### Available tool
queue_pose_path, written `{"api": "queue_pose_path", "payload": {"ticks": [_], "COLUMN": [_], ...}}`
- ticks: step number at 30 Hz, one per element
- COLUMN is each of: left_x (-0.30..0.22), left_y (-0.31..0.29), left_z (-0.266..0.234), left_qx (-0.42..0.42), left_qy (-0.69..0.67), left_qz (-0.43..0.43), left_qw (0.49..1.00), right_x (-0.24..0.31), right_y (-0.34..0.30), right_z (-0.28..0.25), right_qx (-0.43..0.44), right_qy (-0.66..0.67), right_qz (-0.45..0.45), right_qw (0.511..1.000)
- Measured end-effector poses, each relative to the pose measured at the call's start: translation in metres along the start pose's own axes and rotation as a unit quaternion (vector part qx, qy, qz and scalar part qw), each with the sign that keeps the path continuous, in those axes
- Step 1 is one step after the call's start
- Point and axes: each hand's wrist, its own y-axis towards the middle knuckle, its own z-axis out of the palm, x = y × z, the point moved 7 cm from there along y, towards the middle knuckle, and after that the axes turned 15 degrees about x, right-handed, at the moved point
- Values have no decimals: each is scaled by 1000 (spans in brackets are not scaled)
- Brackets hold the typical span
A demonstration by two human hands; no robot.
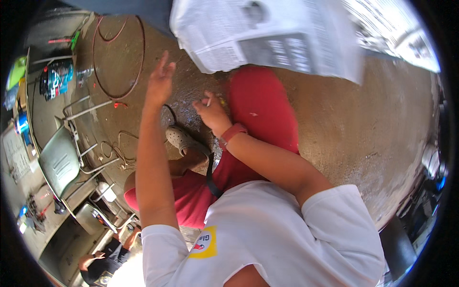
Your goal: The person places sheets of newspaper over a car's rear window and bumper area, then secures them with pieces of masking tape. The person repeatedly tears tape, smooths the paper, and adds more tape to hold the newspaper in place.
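Observation:
My left hand [160,82] is raised over the wet floor, its fingers stretched out and holding nothing. Lower and to the right, my right hand [213,114] is beside my red-clothed knee, with a watch-like red band at the wrist. Its fingers are curled, and a small white stick [208,102] shows between them; its exact kind is too small to tell. Ahead of both hands, sheets of newspaper [272,38] hang over a dark blue-grey panel [138,12]. Neither hand touches the paper.
A dark red hose [143,62] loops on the brown floor [354,124] at the left. Thin cable [117,155] lies tangled near a grey chair [60,160] with metal legs. A teal-and-black container [58,80] stands farther left. Another person [107,258] sits at the lower left.

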Motion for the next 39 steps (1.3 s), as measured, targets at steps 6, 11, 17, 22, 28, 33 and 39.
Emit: {"api": "queue_pose_path", "payload": {"ticks": [6, 11, 17, 22, 28, 33, 39], "left_x": [46, 55, 60, 67, 81, 42, -97], "left_y": [48, 97, 114, 122, 126, 74, -24], "left_z": [30, 48, 74, 78, 83, 12, 12], "left_qx": [-61, -181, -276, -256, -198, -445, -141], "left_qy": [-236, -314, -416, -432, -510, -83, 456], "left_qz": [34, 81, 130, 131, 189, 351, 688], "left_qw": [969, 929, 857, 855, 816, 820, 547], "right_x": [25, 56, 51, 73, 72, 69, 68], "right_y": [18, 44, 69, 60, 82, 109, 101], "right_z": [-16, -17, -25, -27, -16, -26, -14], "right_qx": [-159, -238, -340, -403, -438, -399, -442], "right_qy": [94, 137, 159, 107, 132, 247, 161], "right_qz": [-33, -177, -199, -299, -432, -422, -461], "right_qw": [982, 945, 905, 859, 777, 776, 753]}}
